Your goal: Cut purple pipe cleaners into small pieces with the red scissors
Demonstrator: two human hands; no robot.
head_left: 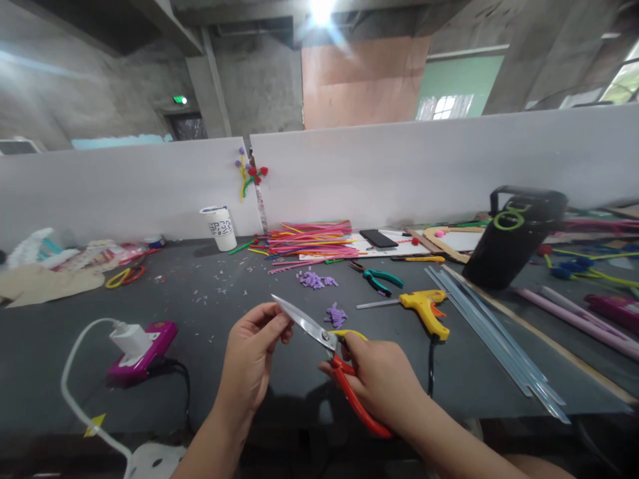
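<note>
My right hand (377,376) grips a pair of scissors (308,324) by its red and yellow handles. The blades look closed and point up and left, with the tip just above my left hand (257,349). Thumb and fingers of my left hand are pinched together near the blade; whatever they hold is too small to make out. Beyond the scissors lie two small heaps of short purple pieces, a nearer heap (336,315) and a farther heap (315,279). Both hands are above the dark grey table (210,319).
Colourful pipe cleaners (309,239) lie at the back. Pliers (374,276), a yellow glue gun (424,311) and clear glue sticks (494,332) are right of the heaps. A black bottle (514,236) stands farther right. At left are a purple power socket (162,336) and a white cup (218,229).
</note>
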